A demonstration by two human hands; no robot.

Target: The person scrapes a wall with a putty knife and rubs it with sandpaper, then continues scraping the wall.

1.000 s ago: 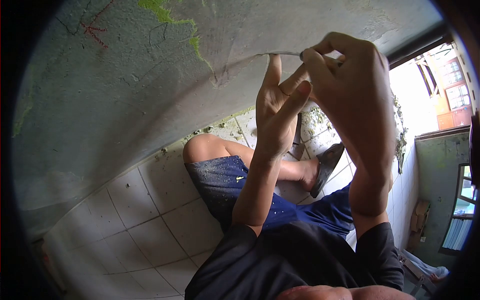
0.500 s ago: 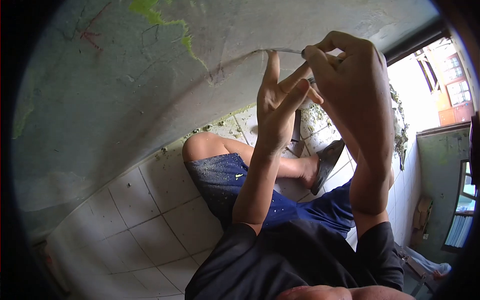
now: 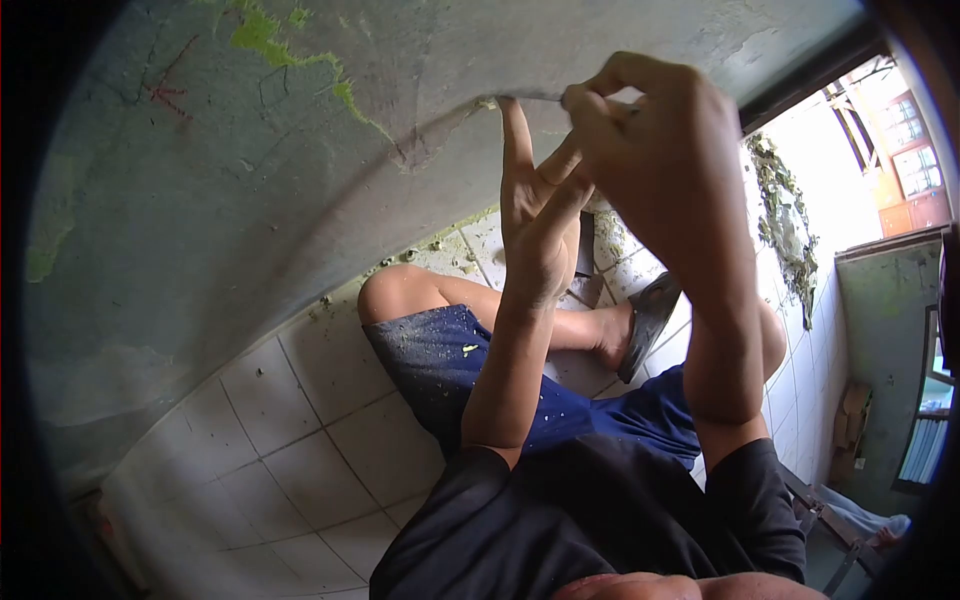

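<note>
My right hand (image 3: 660,140) is closed around a scraper (image 3: 540,97), whose thin metal blade shows almost edge-on against the grey-green wall (image 3: 260,190). The handle is mostly hidden by my fingers. Beside it, my left hand (image 3: 540,225) is raised with its fingers spread. One fingertip touches the wall and the blade near its tip; the other fingers reach behind my right hand and are partly hidden. At the blade's tip is a ragged edge of lifting paint (image 3: 487,104). Left of it, a bright green patch (image 3: 262,38) marks the wall.
Paint flakes (image 3: 435,246) lie along the wall's foot on white floor tiles (image 3: 300,450). A larger heap of peelings (image 3: 785,230) sits near the bright doorway (image 3: 815,170). My bent legs, in blue shorts (image 3: 430,360), and a dark sandal (image 3: 650,325) are close below my hands.
Both hands and the scraper have shifted a little left along the wall. My right hand now covers more of the left fingers. The view has also moved slightly.
</note>
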